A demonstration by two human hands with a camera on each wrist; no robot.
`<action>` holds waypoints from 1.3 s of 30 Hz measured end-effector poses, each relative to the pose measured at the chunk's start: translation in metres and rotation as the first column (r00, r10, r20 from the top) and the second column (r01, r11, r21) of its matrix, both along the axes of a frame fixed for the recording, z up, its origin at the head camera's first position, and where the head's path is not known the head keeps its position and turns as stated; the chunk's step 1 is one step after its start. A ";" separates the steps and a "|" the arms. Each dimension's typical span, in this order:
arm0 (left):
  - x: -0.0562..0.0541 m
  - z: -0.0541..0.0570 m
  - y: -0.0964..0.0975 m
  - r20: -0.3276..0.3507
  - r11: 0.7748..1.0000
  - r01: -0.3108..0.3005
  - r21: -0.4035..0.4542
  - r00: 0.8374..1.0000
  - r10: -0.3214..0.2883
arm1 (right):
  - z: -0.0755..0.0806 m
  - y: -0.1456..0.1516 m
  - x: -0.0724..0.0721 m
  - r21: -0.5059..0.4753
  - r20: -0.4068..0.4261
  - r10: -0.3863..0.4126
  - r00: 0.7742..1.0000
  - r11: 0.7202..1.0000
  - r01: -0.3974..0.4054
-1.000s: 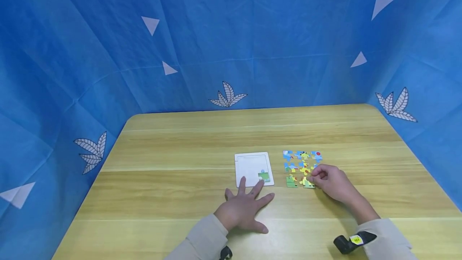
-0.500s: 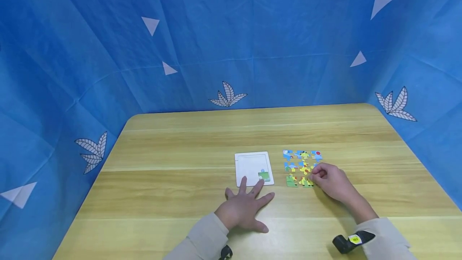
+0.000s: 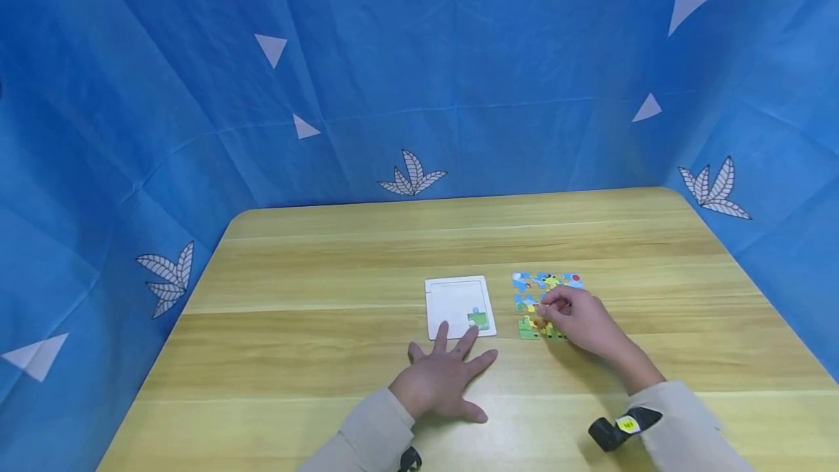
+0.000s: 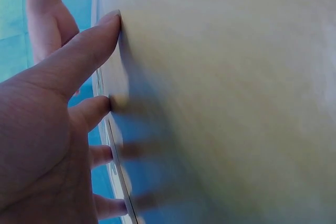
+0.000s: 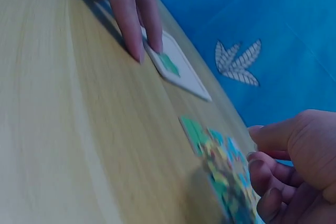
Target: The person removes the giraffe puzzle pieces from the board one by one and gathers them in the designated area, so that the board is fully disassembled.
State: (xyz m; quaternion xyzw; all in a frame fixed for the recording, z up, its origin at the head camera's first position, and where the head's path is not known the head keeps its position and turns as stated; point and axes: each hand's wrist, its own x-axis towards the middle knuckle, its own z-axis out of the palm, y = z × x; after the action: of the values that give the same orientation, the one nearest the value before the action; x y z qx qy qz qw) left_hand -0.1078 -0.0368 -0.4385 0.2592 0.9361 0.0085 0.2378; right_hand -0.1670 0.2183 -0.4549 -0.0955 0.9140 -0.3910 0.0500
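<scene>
My left hand (image 3: 442, 377) rests with its fingers spread at the lower edge of a white puzzle frame (image 3: 452, 297); some fingertips touch that edge. One green jigsaw piece (image 3: 480, 320) lies in the frame's lower right corner. Just right of it, colourful jigsaw pieces (image 3: 528, 327) lie in rows on the table. My right hand (image 3: 586, 319) is over these rows, thumb and forefinger close together, the other fingers curled. It covers part of the middle and lower rows. In the right wrist view no piece shows at the fingertips, and whether something thin is pinched there is unclear.
The wooden table (image 3: 314, 355) has rounded far corners. A blue curtain (image 3: 367, 79) with white leaf and triangle prints hangs behind it and at both sides. Black wrist cameras (image 3: 625, 428) sit at the sleeves.
My right hand has moved left and slightly away from me over the pieces. The lower middle piece has shifted left toward its neighbour. My left hand has stayed in place.
</scene>
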 end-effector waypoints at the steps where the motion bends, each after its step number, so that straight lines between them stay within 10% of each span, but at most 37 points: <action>1: 0.000 0.000 0.000 0.002 1.000 -0.001 0.001 1.000 0.001 | 0.001 -0.004 -0.002 -0.009 0.009 0.012 1.000 1.000 -0.012; 18: -0.001 -0.004 -0.002 0.004 1.000 0.011 -0.007 1.000 -0.011 | -0.002 -0.070 -0.026 0.052 -0.003 0.297 0.955 0.954 -0.296; 39: -0.002 -0.002 -0.002 0.010 1.000 0.011 -0.012 1.000 -0.011 | -0.002 -0.083 -0.028 0.073 0.051 0.264 0.963 0.961 -0.267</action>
State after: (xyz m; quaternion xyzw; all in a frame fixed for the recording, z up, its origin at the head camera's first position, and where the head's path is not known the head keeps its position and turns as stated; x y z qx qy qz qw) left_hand -0.1096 -0.0387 -0.4409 0.2627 0.9335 0.0027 0.2441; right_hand -0.1947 0.1358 -0.4566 -0.2073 0.9065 -0.3460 0.1245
